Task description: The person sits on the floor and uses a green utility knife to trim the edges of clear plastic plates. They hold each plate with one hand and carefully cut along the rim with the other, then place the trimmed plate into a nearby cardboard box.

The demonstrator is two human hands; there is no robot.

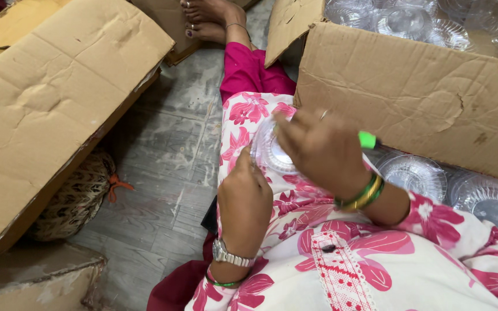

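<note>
A small clear plastic ribbed dish (270,151) sits over my lap, held between both hands. My left hand (243,198), with a wristwatch on its wrist, grips the dish's near left edge. My right hand (321,151), with green and gold bangles, covers the dish's right side and also holds a green-tipped tool (368,140) that sticks out to the right. Most of the dish is hidden under my right hand.
An open cardboard box (410,92) on my right holds several clear plastic dishes (415,174). A large flat cardboard box (53,98) lies on the left over a woven basket (76,198). Grey tiled floor (168,150) lies between; my feet (208,20) are ahead.
</note>
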